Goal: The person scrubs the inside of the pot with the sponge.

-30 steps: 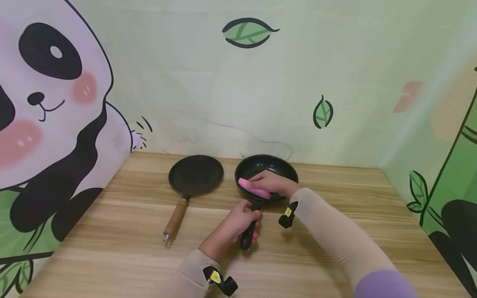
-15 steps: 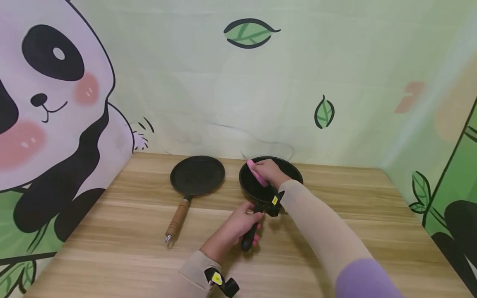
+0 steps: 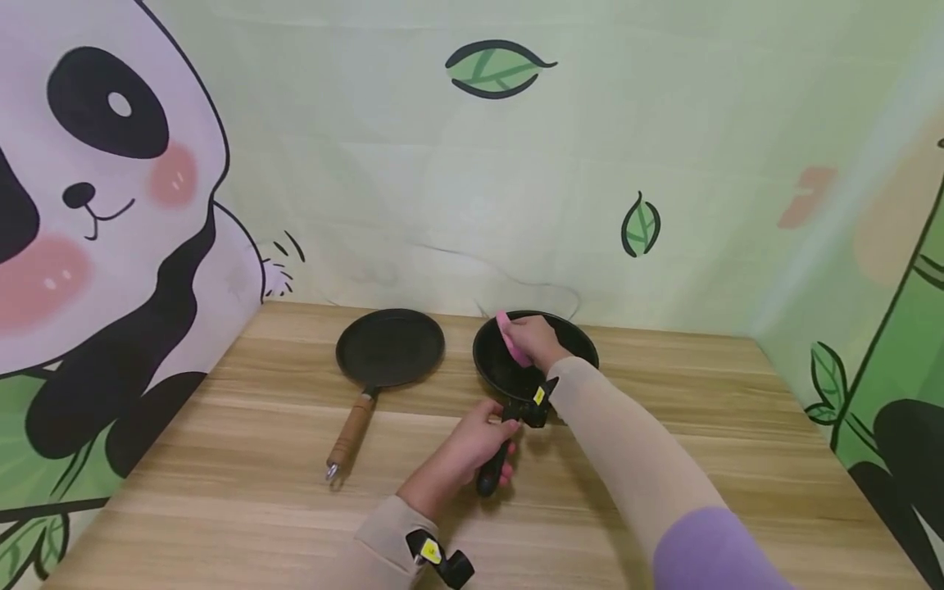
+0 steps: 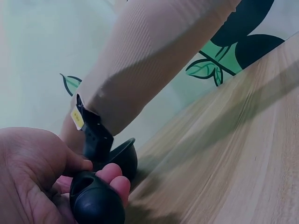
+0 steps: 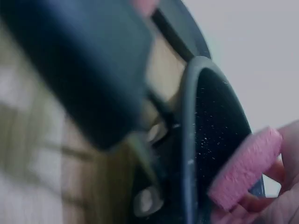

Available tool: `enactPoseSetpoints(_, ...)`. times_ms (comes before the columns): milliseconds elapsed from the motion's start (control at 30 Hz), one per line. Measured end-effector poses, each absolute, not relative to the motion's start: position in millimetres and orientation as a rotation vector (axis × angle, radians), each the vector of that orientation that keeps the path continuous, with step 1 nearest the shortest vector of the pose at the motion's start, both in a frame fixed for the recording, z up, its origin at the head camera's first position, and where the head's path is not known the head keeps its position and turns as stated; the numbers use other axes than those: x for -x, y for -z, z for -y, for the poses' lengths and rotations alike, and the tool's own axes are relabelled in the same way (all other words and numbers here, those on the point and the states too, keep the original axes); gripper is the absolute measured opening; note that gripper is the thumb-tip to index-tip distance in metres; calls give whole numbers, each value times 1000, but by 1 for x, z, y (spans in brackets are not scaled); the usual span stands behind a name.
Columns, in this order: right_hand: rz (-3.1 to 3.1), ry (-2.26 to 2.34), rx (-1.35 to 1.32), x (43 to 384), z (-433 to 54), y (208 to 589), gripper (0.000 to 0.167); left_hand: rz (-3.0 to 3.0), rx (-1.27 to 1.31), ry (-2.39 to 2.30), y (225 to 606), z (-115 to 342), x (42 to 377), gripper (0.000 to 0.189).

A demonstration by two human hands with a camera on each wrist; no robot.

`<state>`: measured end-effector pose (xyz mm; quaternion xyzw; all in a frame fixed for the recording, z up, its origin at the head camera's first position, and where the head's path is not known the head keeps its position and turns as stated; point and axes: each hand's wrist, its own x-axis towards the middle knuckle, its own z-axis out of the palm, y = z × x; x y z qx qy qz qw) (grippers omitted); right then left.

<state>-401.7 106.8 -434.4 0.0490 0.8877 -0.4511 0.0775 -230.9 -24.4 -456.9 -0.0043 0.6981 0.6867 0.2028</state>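
A deep black frying pan (image 3: 575, 332) stands on the wooden table near the wall, its handle (image 3: 490, 474) pointing toward me. My left hand (image 3: 475, 438) grips that handle, thumb on top and fingers curled beneath; the left wrist view shows the handle's rounded end (image 4: 98, 200) inside the curl. Inside the pan, my right hand (image 3: 534, 338) holds a pink sponge (image 3: 514, 340) against the pan's inner surface. In the right wrist view the sponge (image 5: 247, 168) is pinched on edge, and small light specks dot the black interior (image 5: 215, 121).
A flat black griddle pan (image 3: 391, 348) with a wooden handle (image 3: 350, 430) lies to the left of the frying pan. Behind both rises a wall hanging (image 3: 354, 164) with leaf and panda prints. Bare wooden tabletop (image 3: 678, 393) extends to the right.
My right hand has swept the sponge from the pan's near left edge to its far left side, turning it more upright. The left hand keeps its grip on the handle.
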Motion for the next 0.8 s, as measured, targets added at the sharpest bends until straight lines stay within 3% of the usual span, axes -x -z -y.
enactPoseSetpoints(333,-2361,1049,222,381,-117,409,42,-1946,39,-1882,455,26,234,27)
enactPoseSetpoints(800,-2415,252,336,364,-151,377,58,-1911,110,-1988,457,17,233,26)
